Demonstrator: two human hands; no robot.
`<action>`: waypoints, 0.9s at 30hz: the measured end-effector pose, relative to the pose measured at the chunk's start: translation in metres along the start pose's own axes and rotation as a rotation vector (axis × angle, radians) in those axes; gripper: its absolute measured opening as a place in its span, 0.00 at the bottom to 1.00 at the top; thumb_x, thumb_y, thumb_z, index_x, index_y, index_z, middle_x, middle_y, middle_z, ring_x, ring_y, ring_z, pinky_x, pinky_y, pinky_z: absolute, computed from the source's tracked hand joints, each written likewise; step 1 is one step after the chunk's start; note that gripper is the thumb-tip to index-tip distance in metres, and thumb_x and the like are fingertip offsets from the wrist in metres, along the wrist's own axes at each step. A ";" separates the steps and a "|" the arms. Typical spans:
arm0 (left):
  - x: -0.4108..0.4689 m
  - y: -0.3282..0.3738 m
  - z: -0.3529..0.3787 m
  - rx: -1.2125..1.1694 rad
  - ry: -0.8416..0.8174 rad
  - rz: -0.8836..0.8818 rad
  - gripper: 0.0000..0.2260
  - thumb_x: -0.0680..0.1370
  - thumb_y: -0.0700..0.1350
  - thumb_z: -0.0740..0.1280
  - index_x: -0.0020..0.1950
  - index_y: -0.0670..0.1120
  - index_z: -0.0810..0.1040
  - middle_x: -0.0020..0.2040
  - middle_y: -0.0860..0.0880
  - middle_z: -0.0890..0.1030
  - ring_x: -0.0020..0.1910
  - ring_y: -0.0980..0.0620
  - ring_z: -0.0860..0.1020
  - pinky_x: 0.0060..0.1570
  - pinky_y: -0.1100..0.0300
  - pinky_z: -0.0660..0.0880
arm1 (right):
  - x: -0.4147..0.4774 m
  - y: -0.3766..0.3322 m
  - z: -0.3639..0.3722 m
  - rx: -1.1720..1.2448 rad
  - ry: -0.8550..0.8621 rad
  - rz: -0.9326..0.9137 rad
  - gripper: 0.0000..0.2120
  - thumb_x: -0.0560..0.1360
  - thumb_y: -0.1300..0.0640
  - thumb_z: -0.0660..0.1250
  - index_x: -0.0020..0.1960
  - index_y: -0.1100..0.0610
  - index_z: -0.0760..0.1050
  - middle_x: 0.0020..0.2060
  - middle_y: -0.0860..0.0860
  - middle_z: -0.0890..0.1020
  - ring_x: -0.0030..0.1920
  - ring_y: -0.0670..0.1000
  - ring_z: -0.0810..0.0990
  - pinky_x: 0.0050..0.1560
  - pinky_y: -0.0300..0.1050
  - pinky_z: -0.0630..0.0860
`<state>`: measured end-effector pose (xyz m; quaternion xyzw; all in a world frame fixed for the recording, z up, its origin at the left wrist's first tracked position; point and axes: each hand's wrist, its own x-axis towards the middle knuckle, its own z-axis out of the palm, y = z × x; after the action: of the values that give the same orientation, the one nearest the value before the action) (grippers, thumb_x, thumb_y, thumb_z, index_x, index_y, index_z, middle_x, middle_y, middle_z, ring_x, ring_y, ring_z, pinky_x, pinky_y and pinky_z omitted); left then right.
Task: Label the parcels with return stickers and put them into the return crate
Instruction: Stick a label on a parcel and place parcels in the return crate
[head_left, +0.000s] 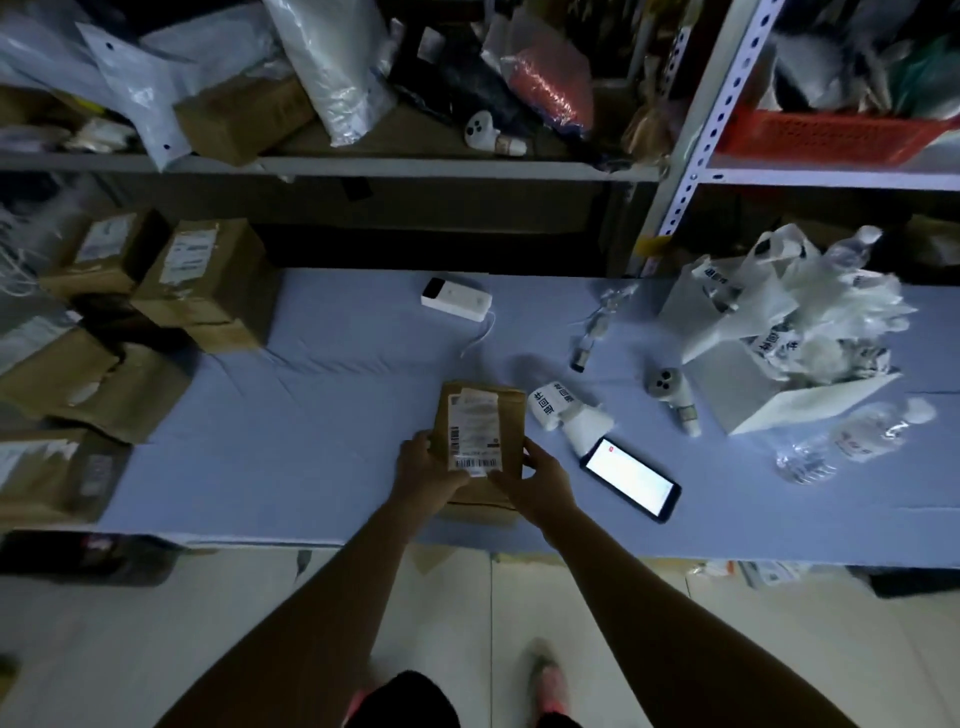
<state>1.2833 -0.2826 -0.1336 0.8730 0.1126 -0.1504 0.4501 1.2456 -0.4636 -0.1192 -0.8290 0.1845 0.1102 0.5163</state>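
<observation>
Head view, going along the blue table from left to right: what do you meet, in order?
cardboard boxes → parcel → lit phone → water bottle lying on its side

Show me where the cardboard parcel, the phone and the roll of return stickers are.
cardboard parcel (511, 418): head view, bare brown top face near its right edge.
phone (630, 478): head view, middle of its lit screen.
roll of return stickers (551, 406): head view, printed outer wrap.
</observation>
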 end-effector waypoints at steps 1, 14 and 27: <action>0.003 -0.009 0.009 0.018 0.012 -0.018 0.44 0.52 0.61 0.77 0.66 0.48 0.74 0.57 0.48 0.80 0.53 0.48 0.82 0.52 0.47 0.82 | 0.001 0.004 -0.004 -0.008 -0.011 -0.013 0.31 0.71 0.46 0.76 0.72 0.46 0.73 0.62 0.47 0.82 0.61 0.51 0.81 0.62 0.55 0.79; -0.005 -0.011 0.026 0.096 0.154 -0.074 0.48 0.46 0.80 0.74 0.57 0.53 0.78 0.50 0.53 0.82 0.46 0.54 0.83 0.45 0.52 0.84 | 0.017 -0.003 -0.054 -0.401 -0.145 -0.113 0.37 0.74 0.47 0.75 0.78 0.59 0.66 0.74 0.55 0.73 0.72 0.56 0.74 0.72 0.52 0.71; -0.014 0.056 0.043 0.130 0.250 0.004 0.42 0.55 0.60 0.84 0.65 0.50 0.72 0.54 0.52 0.75 0.50 0.46 0.81 0.51 0.44 0.82 | 0.066 0.056 -0.121 -0.908 -0.153 -0.140 0.41 0.74 0.42 0.73 0.79 0.56 0.59 0.75 0.54 0.67 0.75 0.57 0.64 0.71 0.55 0.65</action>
<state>1.2824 -0.3509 -0.1101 0.9123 0.1563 -0.0466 0.3755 1.2809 -0.6068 -0.1359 -0.9711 0.0225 0.2054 0.1195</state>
